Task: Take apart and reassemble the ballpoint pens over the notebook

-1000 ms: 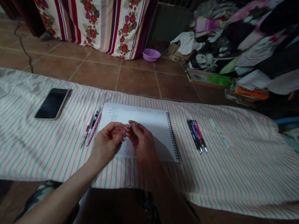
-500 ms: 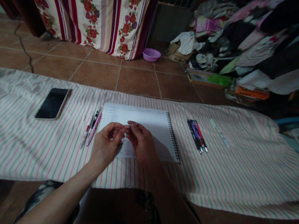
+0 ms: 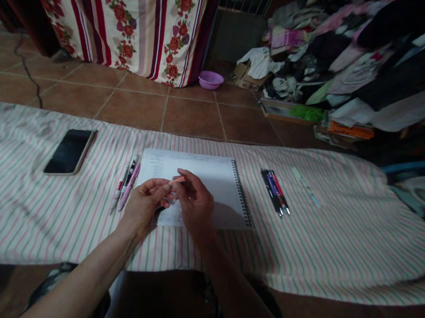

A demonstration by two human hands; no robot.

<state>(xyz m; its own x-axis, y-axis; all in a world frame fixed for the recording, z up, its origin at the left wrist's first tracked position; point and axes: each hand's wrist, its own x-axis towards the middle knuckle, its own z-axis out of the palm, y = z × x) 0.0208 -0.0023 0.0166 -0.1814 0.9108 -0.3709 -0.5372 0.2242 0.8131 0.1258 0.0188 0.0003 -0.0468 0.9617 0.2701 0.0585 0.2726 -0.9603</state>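
Observation:
Above the spiral notebook (image 3: 211,174), my two hands meet close together. My left hand (image 3: 145,201) is closed, thumb and fingers pinching a small, slim orange piece (image 3: 177,180) whose kind I cannot make out. The fingers of my right hand (image 3: 196,201) curl around its far end, with the thumb against it. Part of the piece is hidden by the fingers. Under the hands the notebook lies open, its black spiral on the right and a printed column on the left of the page. Beside its left edge lie several pens, including a pink pen (image 3: 129,186).
A striped cloth (image 3: 325,246) covers the table. On it, a phone (image 3: 69,152) lies at left; several dark and coloured pens (image 3: 275,192) and a pale patterned stick (image 3: 306,186) lie at right. Beyond, a purple basin (image 3: 210,80) and heaped clothes (image 3: 297,34) occupy the floor.
The orange piece now shows between my fingers, where before only a tiny tip was visible. My right hand has turned and its fingers have lifted slightly. The view has shifted a little.

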